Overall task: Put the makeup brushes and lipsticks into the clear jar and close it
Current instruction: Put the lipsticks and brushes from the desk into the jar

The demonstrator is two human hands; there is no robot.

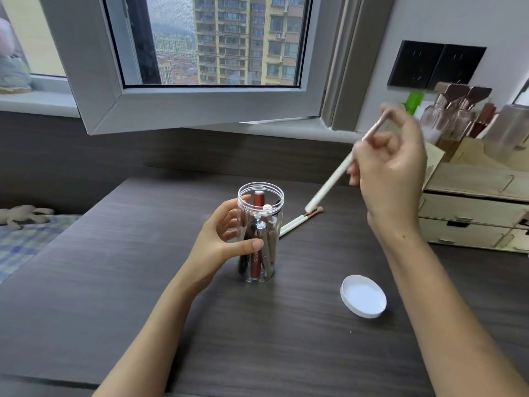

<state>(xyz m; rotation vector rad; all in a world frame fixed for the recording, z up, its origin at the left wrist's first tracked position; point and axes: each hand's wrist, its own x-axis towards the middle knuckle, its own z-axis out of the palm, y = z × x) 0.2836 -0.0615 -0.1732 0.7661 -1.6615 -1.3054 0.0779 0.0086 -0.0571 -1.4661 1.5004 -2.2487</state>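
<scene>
While the open clear jar (260,233) is gripped upright on the table (143,282) by the left hand (220,242), a white brush (332,181) is pinched aloft in the right hand (392,173); the lid (363,300) lies nearby.

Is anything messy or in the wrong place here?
Nothing is spilled or broken. The white lid lies upside down on the desk, off the clear jar, and two brushes lie behind the jar.

Premises: bedroom in a high-rise flat.
Bed with checked cover (20,239) beside dark desk (143,282); window (211,41) overlooks apartment towers; wooden drawer organiser (472,207) holds cosmetics.
</scene>
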